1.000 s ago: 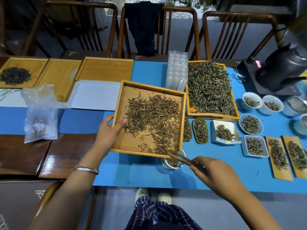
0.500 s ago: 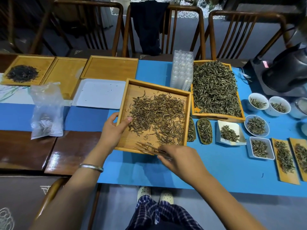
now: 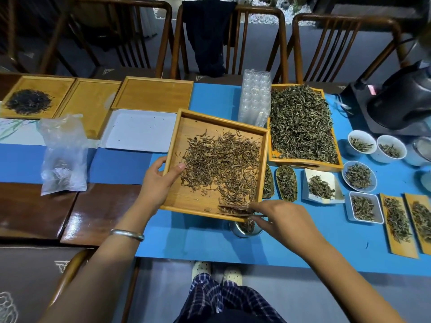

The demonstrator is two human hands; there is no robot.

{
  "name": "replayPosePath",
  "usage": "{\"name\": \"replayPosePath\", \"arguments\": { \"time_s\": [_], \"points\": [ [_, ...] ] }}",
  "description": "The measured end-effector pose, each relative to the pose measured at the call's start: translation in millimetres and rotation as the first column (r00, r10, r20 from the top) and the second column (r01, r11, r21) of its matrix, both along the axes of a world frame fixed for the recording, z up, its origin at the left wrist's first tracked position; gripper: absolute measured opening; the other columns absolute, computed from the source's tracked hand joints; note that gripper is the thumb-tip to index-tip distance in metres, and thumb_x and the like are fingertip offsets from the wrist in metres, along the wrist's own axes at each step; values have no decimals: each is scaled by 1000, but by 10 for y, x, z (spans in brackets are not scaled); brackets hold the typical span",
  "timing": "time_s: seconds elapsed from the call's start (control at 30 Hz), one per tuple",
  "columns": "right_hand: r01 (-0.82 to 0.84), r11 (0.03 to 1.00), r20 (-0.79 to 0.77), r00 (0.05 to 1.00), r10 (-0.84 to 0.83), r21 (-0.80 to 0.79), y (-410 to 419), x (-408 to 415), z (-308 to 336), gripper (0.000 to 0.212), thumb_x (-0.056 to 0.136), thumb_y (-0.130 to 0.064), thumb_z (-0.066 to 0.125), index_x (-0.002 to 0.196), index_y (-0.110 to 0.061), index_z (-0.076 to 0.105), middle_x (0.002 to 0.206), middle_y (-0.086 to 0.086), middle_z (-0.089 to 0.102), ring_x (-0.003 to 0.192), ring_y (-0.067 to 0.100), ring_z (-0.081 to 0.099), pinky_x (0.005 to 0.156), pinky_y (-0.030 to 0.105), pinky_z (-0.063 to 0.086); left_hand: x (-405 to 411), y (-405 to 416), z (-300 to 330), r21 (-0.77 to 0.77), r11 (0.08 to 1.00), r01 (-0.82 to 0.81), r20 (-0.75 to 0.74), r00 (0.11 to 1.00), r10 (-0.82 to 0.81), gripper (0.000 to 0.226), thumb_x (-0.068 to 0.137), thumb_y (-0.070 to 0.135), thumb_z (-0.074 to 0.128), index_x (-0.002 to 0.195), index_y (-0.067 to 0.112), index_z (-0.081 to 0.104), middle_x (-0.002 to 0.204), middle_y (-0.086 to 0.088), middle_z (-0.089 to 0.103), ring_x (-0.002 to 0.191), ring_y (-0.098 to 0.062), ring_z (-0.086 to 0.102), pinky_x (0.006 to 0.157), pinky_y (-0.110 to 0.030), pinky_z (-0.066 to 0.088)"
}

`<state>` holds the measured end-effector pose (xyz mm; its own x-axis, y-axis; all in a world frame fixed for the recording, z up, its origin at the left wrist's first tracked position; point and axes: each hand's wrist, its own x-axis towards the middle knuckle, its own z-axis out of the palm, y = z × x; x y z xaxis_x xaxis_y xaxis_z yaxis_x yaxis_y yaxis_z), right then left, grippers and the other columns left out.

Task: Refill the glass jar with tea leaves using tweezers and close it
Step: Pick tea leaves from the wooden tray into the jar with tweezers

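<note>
Blue table mat [image 3: 205, 241] (plaid navy trousers [image 3: 224, 299])

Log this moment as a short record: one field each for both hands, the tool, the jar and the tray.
left hand: grips the left edge of the square bamboo tray of brown tea leaves, thumb inside
right hand: pinches the brown tweezers
tweezers: tips at the tray's near edge, above the jar
jar: small round glass jar on the blue table mat, open, leaves inside, partly hidden by the tray
lid: not seen

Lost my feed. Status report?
Left hand holds tray. Right hand holds tweezers, dropping tea into jar. Jar open under tray corner. Nothing blocking.
</note>
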<state>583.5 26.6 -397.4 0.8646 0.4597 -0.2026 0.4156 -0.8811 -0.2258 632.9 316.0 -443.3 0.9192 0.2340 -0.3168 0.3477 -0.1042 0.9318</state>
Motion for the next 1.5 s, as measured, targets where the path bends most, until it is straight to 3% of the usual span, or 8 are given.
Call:
{"name": "replayPosePath", "arguments": {
  "time_s": [0.1, 0.4, 0.6, 0.73, 1.0, 1.2, 1.33, 1.5],
  "points": [
    [13, 1000, -23, 1000, -14, -14, -130, -25, 22, 30, 96, -45, 44, 123, -39, 56, 110, -14, 67, 101, 11, 61, 69, 30, 49, 0, -15, 7, 0, 1000, -5, -6, 1000, 5, 20, 85, 39, 73, 102, 32, 64, 82, 7, 77, 70, -8, 72, 75, -38, 59],
    [62, 995, -46, 997, -66, -75, -394, -104, 89, 32, 97, -43, 44, 127, -37, 54, 116, -15, 65, 106, 10, 60, 77, 32, 52, -10, -25, 50, -19, 1000, -2, -25, 1000, 1, 22, 86, 35, 73, 105, 28, 65, 99, -6, 76, 90, -30, 73, 87, -54, 56],
    [104, 993, 64, 992, -108, 57, -297, -165, 166, 25, 88, -33, 65, 113, -30, 67, 93, -8, 72, 80, 17, 68, 56, 31, 51, -23, -13, 51, -3, 1000, 2, -37, 999, -2, 19, 85, 41, 73, 101, 35, 64, 96, -2, 77, 87, -27, 73, 88, -54, 56],
    [8, 989, 165, 986, -33, 150, 136, -50, 151, 17, 86, -29, 67, 103, -23, 69, 83, -4, 73, 73, 19, 69, 52, 32, 55, -44, -12, 56, -16, 1000, -10, -26, 1000, 10, 20, 85, 39, 73, 102, 33, 65, 99, -4, 77, 90, -28, 73, 89, -55, 55],
    [-212, 975, 214, 958, 192, 73, 621, 70, -1, 17, 90, -29, 60, 99, -17, 67, 80, 0, 66, 72, 24, 65, 54, 31, 49, -62, -13, 80, -7, 1000, -26, -9, 1000, 26, 15, 86, 36, 73, 98, 31, 65, 87, 2, 78, 80, -21, 73, 86, -52, 57],
    [-195, 973, 152, 973, 176, 123, 292, 68, -61, 28, 96, -34, 49, 117, -21, 62, 96, -2, 68, 89, 23, 65, 66, 35, 54, -53, -19, 104, 8, 1000, -5, -11, 1000, 5, 17, 85, 40, 73, 98, 33, 64, 90, -5, 78, 82, -33, 70, 87, -57, 54],
    [-201, 977, 176, 967, 186, 72, 31, 83, -43, 24, 91, -30, 60, 112, -21, 67, 88, -4, 71, 79, 21, 68, 56, 32, 52, -49, -16, 104, -3, 1000, 6, -16, 1000, -6, 18, 85, 41, 73, 100, 34, 64, 93, -9, 77, 87, -44, 69, 88, -61, 53],
    [-170, 985, 224, 960, 170, -19, -200, 60, -35, 17, 85, -31, 70, 100, -25, 70, 76, -8, 69, 68, 16, 67, 48, 26, 48, -35, -11, 93, -8, 1000, 3, -26, 1000, -3, 23, 84, 41, 74, 102, 32, 65, 92, -4, 78, 91, -37, 71, 89, -60, 53]
  ]
}}
